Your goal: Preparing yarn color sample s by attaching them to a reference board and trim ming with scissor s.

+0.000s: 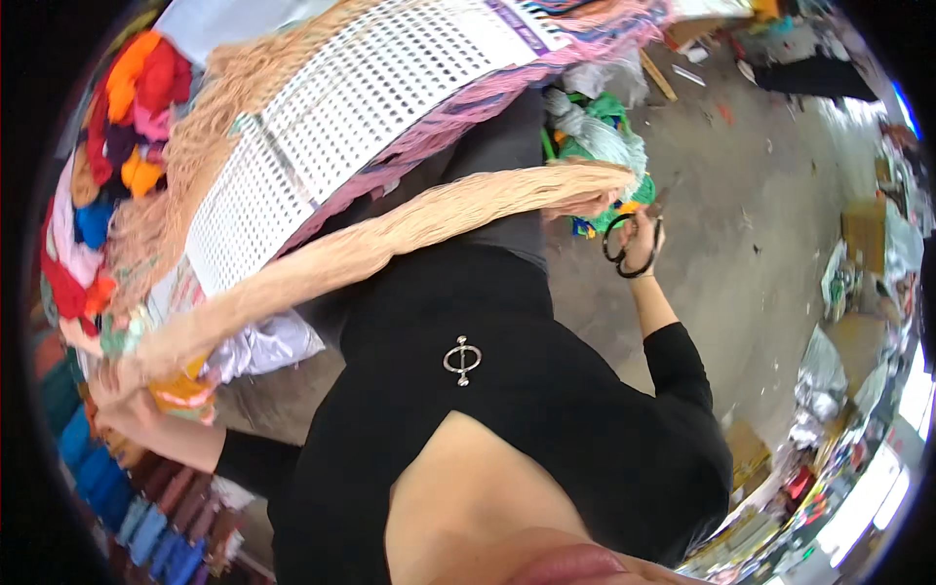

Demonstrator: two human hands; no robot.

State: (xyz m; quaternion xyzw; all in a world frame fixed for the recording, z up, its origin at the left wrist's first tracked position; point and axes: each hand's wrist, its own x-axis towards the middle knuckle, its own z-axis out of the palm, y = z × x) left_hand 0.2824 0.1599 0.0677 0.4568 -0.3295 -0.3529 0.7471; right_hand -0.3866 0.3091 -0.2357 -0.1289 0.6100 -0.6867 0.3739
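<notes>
A long, thick skein of peach yarn (409, 229) stretches across my lap from the far left to the right. My left hand (122, 402) is closed round its left end; that hand is slightly blurred. The skein's right end hangs over my knee, just left of my right hand (642, 241). Fingers of that hand grip a pair of scissors (605, 240) with black loop handles; the blades are hard to make out beside the yarn end. Beyond the skein lies a white card with rows of dark dots (361, 107), resting on pink and purple yarn (444, 122).
Loose peach yarn (185, 185) spreads along the card's left edge. Bright bundles of yarn or fabric (146, 83) pile at the far left, with rows of coloured rolls (127, 502) below. Green and grey scraps (609, 132) lie on the floor (751, 253). Boxes (863, 237) and bags line the right.
</notes>
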